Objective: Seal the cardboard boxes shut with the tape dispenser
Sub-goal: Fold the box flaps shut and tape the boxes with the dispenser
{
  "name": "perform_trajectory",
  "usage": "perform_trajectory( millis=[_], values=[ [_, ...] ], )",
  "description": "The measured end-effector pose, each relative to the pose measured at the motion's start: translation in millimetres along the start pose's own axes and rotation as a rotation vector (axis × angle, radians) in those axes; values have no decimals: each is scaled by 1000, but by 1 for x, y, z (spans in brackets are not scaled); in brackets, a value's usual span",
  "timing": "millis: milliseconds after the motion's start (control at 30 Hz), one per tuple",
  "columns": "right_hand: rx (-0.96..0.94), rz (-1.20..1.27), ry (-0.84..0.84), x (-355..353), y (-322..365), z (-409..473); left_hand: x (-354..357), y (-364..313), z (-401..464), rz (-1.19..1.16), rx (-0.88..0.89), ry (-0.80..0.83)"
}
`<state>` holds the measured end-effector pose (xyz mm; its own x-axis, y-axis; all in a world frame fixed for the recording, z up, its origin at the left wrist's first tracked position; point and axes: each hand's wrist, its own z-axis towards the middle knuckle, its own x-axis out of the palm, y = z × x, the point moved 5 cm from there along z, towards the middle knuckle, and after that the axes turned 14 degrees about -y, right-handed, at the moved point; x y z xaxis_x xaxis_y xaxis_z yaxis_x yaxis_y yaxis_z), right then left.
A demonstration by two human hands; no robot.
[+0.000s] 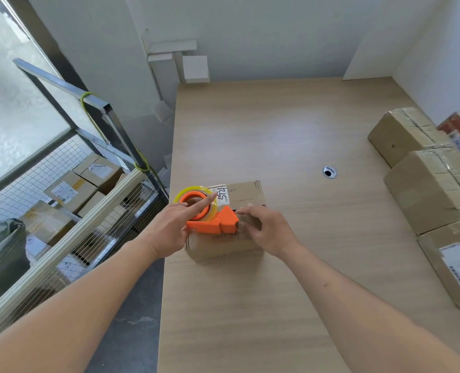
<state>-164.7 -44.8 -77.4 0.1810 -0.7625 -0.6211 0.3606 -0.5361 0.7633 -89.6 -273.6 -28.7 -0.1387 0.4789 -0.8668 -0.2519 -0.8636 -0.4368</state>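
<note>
A small cardboard box (246, 193) with a white handwritten label lies near the left edge of the wooden table (250, 130). On top of it sits an orange tape dispenser (225, 220) carrying a roll of clear yellowish tape (188, 191). My left hand (169, 230) grips the dispenser from the left, its index finger stretched straight across the roll. My right hand (269, 230) holds the box's right part with curled fingers, the thumb tip at the dispenser's nose. Whether a strip of tape lies on the box I cannot tell.
Three larger taped cardboard boxes (433, 189) stand along the table's right edge. A round cable hole (330, 172) is in the tabletop beyond the small box. A wire cage cart (88, 232) holding several parcels stands left of the table. White cartons (195, 68) lean at the back wall.
</note>
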Motion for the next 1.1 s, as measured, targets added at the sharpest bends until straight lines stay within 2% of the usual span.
perform_trajectory(
  millis=[167, 267, 400, 500, 700, 767, 867, 933, 1100],
  values=[
    [11, -34, -29, 4, 4, 8, 2, 4, 5, 3, -61, 82],
    [34, -68, -61, 5, 5, 16, -1, 0, 9, 30, -36, 85],
    [109, -65, -148, 2, 1, 24, 1, -16, 21, 189, -1, 38],
    [172, -104, -149, 3, 0, 27, 9, -14, 20, 306, 62, 37],
    [356, -212, -161, -31, -19, 39, 12, -10, 20, 353, 65, 70],
    [472, -158, -178, -46, -37, 39, 14, -10, 21, 370, 65, 65],
    [594, 147, -171, -53, -47, 36, 16, -9, 23, 354, 43, 84],
    [634, 260, -142, -53, -45, 35, 17, -9, 26, 333, 25, 105],
    [633, 191, -100, -52, -49, 39, 18, -11, 29, 308, -9, 113]
  ],
)
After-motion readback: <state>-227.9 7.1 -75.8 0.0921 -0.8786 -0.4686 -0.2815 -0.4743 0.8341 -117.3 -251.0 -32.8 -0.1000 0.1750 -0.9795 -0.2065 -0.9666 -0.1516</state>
